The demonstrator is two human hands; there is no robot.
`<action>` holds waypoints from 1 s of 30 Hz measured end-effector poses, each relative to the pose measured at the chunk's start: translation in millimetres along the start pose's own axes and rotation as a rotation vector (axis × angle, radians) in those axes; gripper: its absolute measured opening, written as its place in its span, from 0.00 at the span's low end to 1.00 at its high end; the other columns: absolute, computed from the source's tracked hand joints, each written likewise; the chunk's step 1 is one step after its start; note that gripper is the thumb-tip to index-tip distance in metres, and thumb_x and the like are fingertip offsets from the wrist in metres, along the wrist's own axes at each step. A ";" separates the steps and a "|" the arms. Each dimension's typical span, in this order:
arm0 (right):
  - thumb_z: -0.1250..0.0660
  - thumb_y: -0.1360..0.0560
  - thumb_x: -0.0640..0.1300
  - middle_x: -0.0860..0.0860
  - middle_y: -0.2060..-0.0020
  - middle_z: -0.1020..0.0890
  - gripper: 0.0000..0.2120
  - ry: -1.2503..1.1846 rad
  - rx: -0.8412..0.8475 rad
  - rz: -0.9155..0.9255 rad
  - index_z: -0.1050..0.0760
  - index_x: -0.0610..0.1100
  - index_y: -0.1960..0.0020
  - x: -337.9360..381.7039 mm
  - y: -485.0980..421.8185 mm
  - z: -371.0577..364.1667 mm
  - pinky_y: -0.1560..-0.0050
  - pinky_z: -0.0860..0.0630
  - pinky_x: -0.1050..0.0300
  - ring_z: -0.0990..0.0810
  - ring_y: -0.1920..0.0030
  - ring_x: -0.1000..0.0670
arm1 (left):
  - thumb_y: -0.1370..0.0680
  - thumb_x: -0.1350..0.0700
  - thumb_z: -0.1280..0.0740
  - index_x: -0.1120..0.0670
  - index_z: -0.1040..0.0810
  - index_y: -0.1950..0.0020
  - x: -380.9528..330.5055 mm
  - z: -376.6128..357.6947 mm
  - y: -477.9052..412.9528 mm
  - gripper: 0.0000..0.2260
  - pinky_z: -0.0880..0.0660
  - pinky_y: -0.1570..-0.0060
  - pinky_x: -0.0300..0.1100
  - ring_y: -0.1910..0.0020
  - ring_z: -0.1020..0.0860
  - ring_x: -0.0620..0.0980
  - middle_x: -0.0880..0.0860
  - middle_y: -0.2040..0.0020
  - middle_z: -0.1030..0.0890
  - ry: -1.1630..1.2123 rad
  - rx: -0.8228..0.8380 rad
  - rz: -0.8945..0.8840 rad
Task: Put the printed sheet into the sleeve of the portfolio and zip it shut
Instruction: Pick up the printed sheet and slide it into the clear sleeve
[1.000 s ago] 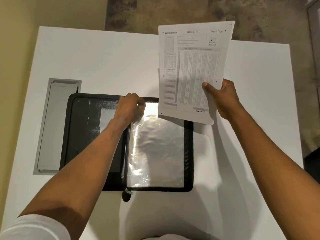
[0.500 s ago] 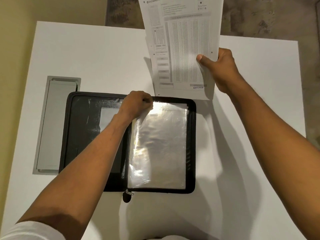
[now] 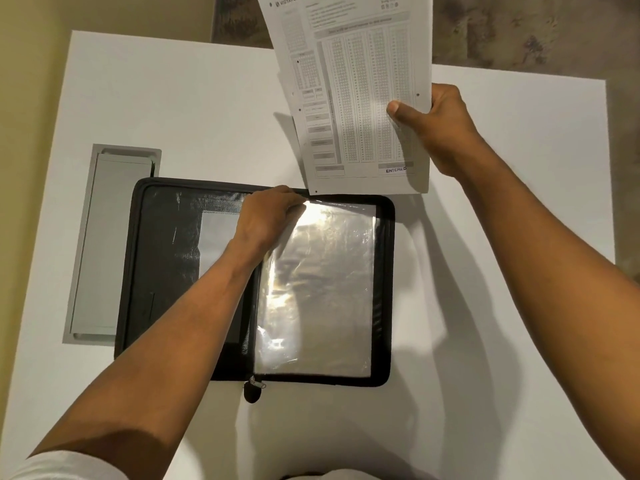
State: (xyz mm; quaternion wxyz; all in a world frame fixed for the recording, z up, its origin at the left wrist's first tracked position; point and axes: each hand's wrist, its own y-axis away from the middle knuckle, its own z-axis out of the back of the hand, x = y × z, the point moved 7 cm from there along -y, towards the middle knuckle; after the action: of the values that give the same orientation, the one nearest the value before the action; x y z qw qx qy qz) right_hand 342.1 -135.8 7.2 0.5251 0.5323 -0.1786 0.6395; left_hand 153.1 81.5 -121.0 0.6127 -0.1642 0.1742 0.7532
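Note:
A black zip portfolio point(image 3: 387, 289) lies open flat on the white table. Its right half carries a clear, shiny plastic sleeve point(image 3: 322, 289). My left hand point(image 3: 268, 220) pinches the sleeve's top left corner at the far edge. My right hand point(image 3: 441, 129) holds the printed sheet point(image 3: 353, 95) by its right edge, upright above the table, its bottom edge just over the far rim of the portfolio. The sheet's top runs out of view. A zip pull point(image 3: 252, 389) hangs at the near edge by the spine.
The white table point(image 3: 173, 98) reaches to all sides. A grey recessed cable hatch point(image 3: 100, 244) sits left of the portfolio, partly under its corner. Beyond the far table edge lies mottled brown floor point(image 3: 519, 29). A yellowish wall runs along the left.
My right hand has carried the sheet up and away from over the sleeve to beyond the portfolio's far rim. My left hand has shifted slightly right along the sleeve's top edge.

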 end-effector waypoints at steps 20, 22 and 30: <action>0.29 0.19 0.50 0.53 0.40 0.15 0.17 0.016 0.050 0.024 0.20 0.48 0.32 5.4 -10.3 -3.2 0.39 0.18 0.48 0.16 0.41 0.51 | 0.22 0.44 0.39 0.41 0.23 0.50 -2.6 -22.5 1.2 0.06 0.25 0.60 0.42 0.58 0.21 0.44 0.41 0.54 0.20 0.008 0.150 0.077; 0.29 0.19 0.50 0.53 0.40 0.15 0.16 0.018 0.051 0.020 0.20 0.48 0.32 5.1 -10.5 -3.6 0.39 0.18 0.48 0.16 0.41 0.51 | 0.22 0.44 0.38 0.43 0.23 0.51 -4.6 -20.4 0.5 0.06 0.21 0.57 0.45 0.57 0.21 0.44 0.41 0.54 0.19 0.019 0.139 0.088; 0.29 0.19 0.49 0.53 0.39 0.16 0.16 0.036 0.078 0.022 0.20 0.48 0.32 6.4 -14.4 -7.2 0.39 0.18 0.50 0.17 0.41 0.52 | 0.21 0.46 0.30 0.43 0.14 0.48 -16.6 -6.3 13.5 0.07 0.24 0.52 0.39 0.51 0.20 0.39 0.38 0.44 0.19 0.132 0.024 0.056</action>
State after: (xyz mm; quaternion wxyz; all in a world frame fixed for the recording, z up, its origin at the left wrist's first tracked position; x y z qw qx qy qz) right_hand 351.7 -121.5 5.4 0.4999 0.5390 -0.1499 0.6612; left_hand 143.3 61.6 -118.1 0.5807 -0.2010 0.2278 0.7553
